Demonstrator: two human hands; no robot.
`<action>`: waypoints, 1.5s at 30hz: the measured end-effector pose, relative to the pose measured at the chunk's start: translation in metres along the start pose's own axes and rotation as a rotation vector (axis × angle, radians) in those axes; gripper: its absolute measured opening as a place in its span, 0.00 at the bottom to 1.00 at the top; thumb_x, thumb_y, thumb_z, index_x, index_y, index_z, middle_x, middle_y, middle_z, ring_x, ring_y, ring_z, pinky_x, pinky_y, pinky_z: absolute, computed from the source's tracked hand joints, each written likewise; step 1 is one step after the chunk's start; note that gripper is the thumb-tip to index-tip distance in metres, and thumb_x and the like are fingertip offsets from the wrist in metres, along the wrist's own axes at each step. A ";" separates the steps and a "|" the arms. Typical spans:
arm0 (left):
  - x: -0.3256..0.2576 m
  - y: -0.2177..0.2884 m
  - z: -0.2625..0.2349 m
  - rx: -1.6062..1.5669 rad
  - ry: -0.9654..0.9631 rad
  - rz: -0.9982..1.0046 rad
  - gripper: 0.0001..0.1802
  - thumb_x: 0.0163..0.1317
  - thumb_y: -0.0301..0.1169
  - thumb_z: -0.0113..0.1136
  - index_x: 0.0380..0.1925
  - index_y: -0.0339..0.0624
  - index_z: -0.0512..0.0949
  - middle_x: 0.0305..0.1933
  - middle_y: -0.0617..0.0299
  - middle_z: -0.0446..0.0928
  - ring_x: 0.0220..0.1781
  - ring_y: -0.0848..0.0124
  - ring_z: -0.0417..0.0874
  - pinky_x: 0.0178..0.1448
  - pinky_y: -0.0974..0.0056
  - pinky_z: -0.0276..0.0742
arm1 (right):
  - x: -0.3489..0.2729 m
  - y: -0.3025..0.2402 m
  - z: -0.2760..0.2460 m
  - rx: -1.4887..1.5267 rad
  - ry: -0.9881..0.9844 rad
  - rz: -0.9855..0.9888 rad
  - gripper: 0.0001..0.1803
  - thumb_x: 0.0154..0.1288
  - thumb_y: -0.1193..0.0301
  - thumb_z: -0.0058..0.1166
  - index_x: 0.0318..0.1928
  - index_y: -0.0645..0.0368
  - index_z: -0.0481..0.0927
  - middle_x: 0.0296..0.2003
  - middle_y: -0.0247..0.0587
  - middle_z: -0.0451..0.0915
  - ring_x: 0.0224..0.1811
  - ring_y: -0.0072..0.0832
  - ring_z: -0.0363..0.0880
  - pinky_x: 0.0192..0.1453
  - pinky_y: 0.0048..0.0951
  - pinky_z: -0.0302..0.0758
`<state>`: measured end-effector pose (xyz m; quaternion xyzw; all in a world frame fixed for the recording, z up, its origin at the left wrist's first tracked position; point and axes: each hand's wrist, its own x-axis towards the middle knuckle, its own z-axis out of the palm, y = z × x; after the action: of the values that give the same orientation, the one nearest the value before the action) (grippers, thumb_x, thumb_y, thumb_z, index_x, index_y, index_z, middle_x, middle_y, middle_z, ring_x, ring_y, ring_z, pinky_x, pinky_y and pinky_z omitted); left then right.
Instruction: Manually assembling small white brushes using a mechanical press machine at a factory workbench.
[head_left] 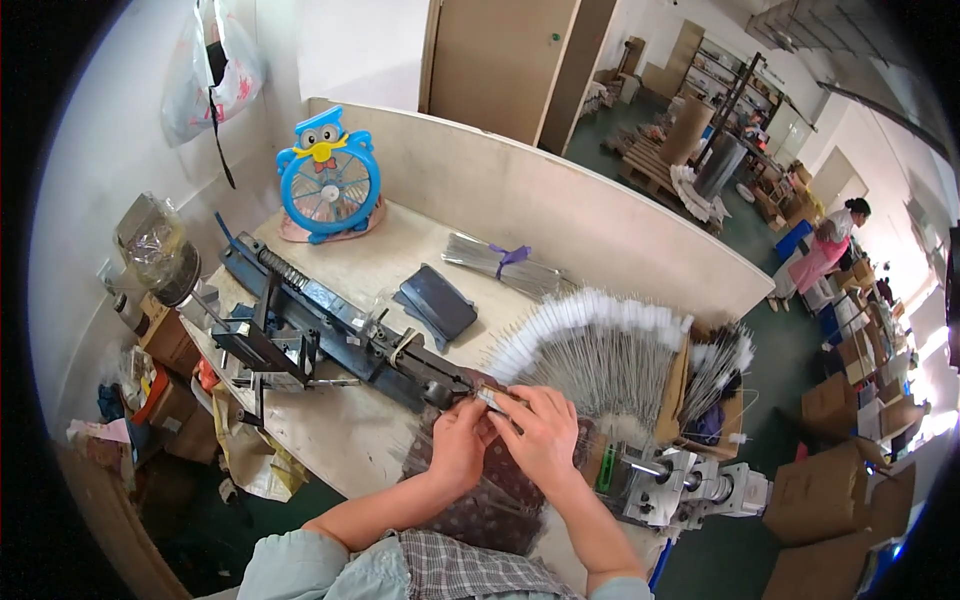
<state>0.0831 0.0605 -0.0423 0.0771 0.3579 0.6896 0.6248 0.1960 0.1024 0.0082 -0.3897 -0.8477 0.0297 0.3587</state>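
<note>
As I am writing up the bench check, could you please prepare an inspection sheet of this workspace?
Surface: pale table, with a raised board along its far side.
Job's things: long dark metal tool on the table; thin metal rods with white tips, fanned out to its right.
Clutter: dark pouch, blue fan and tied rod bundle.
Hands: right hand pinches a small pale piece at the tool's near end; left hand is beside it, grip unclear.
Cables: nothing seen for certain; a black strap or cord hangs by a plastic bag.
Surroundings: cardboard boxes at right, brown door behind.
</note>
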 end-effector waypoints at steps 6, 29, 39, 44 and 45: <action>-0.006 0.010 0.014 -0.054 -0.001 -0.018 0.05 0.65 0.29 0.49 0.35 0.41 0.74 0.37 0.65 0.77 0.38 0.76 0.78 0.47 0.65 0.75 | 0.002 0.000 -0.003 0.012 -0.006 -0.001 0.15 0.47 0.67 0.64 0.39 0.49 0.83 0.39 0.29 0.78 0.45 0.30 0.74 0.47 0.33 0.67; -0.011 0.014 0.010 0.017 0.016 -0.029 0.20 0.68 0.41 0.43 0.45 0.33 0.69 0.44 0.55 0.74 0.45 0.68 0.76 0.54 0.60 0.72 | -0.010 0.007 -0.019 -0.029 -0.098 0.038 0.08 0.48 0.70 0.62 0.31 0.54 0.81 0.28 0.31 0.76 0.39 0.31 0.73 0.44 0.34 0.68; -0.020 0.017 0.005 0.195 -0.066 -0.103 0.29 0.69 0.52 0.38 0.55 0.37 0.63 0.54 0.54 0.69 0.54 0.62 0.72 0.60 0.59 0.67 | -0.015 0.008 -0.033 0.094 -0.036 0.088 0.10 0.51 0.72 0.61 0.36 0.57 0.81 0.31 0.33 0.79 0.39 0.33 0.75 0.42 0.34 0.71; -0.033 0.030 -0.011 0.380 -0.100 -0.151 0.22 0.68 0.38 0.47 0.56 0.36 0.64 0.58 0.55 0.70 0.56 0.62 0.73 0.61 0.57 0.67 | -0.046 0.013 -0.043 0.197 -0.105 0.174 0.08 0.55 0.72 0.57 0.37 0.55 0.80 0.29 0.34 0.78 0.28 0.33 0.78 0.30 0.32 0.74; -0.034 0.041 -0.017 0.408 -0.112 -0.179 0.22 0.65 0.35 0.51 0.56 0.36 0.66 0.54 0.55 0.73 0.54 0.62 0.76 0.60 0.55 0.69 | -0.055 0.017 -0.045 0.192 -0.109 0.182 0.08 0.55 0.72 0.57 0.37 0.55 0.80 0.29 0.34 0.78 0.28 0.33 0.78 0.30 0.32 0.74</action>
<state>0.0478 0.0242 -0.0193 0.2078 0.4603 0.5394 0.6738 0.2594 0.0660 0.0035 -0.4265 -0.8204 0.1643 0.3435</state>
